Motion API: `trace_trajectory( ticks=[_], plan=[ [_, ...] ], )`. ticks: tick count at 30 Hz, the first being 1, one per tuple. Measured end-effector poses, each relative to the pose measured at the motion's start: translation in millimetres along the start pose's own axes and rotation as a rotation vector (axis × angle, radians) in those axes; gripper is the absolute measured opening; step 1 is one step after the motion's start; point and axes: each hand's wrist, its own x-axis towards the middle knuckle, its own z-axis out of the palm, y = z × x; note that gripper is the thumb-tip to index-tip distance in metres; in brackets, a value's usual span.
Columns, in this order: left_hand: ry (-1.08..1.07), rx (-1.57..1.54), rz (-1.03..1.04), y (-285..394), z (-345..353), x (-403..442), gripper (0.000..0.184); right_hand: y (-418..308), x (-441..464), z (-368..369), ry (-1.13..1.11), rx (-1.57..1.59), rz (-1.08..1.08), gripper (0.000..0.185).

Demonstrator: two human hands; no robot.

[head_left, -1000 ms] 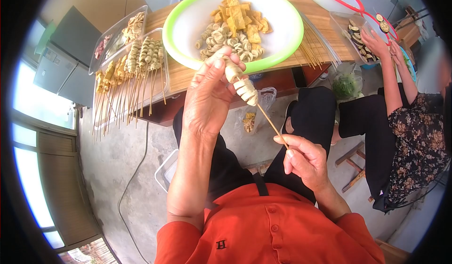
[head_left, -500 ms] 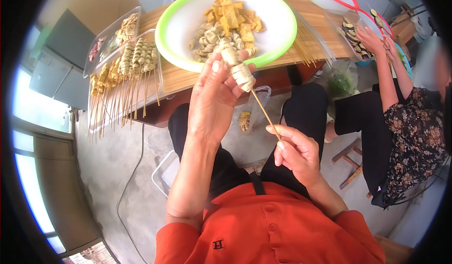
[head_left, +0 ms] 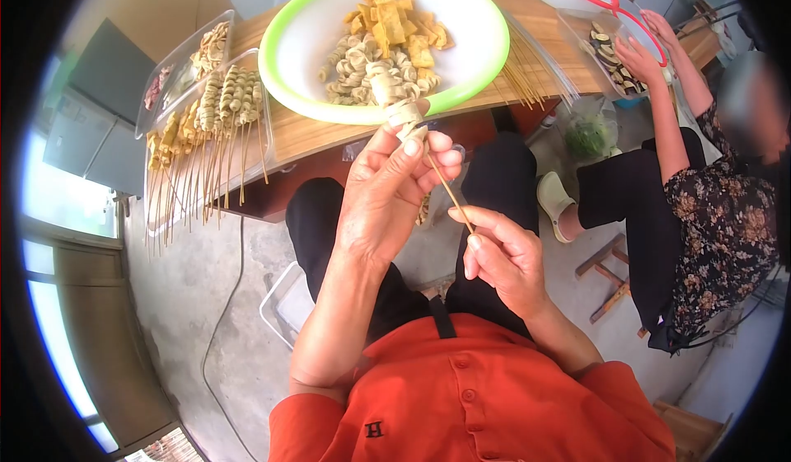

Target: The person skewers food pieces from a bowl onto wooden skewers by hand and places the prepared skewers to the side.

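My left hand (head_left: 383,190) pinches the lowest of the pale rolled pieces (head_left: 403,114) threaded on a thin wooden skewer (head_left: 447,187). The pieces sit on the skewer's upper part, in front of the near rim of a white bowl with a green rim (head_left: 273,77). Lower right, my right hand (head_left: 504,257) grips the skewer's bare lower end between thumb and fingers. Inside the bowl lie loose pale rolls (head_left: 354,73) and yellow-brown folded pieces (head_left: 387,23).
Finished skewers (head_left: 222,103) fill a clear tray on the left of the wooden table (head_left: 309,142). Bare skewers (head_left: 521,70) lie right of the bowl. Further right, a co-worker's hands (head_left: 641,58) are by a tray of dark slices (head_left: 610,52). A wooden stool (head_left: 608,274) stands below.
My left hand has slid down to the base of the threaded pieces. The view has shifted, so the bowl and table appear further left. The co-worker's hands have moved apart.
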Motion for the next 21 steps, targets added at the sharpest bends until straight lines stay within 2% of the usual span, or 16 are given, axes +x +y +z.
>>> trace_trajectory(
  ticks=[1,8,11,13,16,21],
  plan=[
    [-0.026,-0.023,0.002,-1,-3,-1,0.041,-1,0,0,0.0,-0.002,0.001,0.034],
    [-0.046,0.015,-0.084,0,-13,-12,0.045,2,1,9,0.008,-0.018,0.039,0.033],
    [0.028,0.101,-0.038,7,-5,-13,0.048,6,4,13,0.008,-0.036,-0.007,0.033],
    [0.112,-0.015,0.039,14,-3,-10,0.047,7,4,16,0.002,-0.042,-0.028,0.033],
    [0.113,0.028,0.106,19,-8,-7,0.047,8,3,19,-0.021,-0.102,-0.023,0.033],
    [0.061,0.009,0.082,17,-14,-13,0.046,6,3,25,-0.035,-0.154,-0.063,0.034]
  ],
)
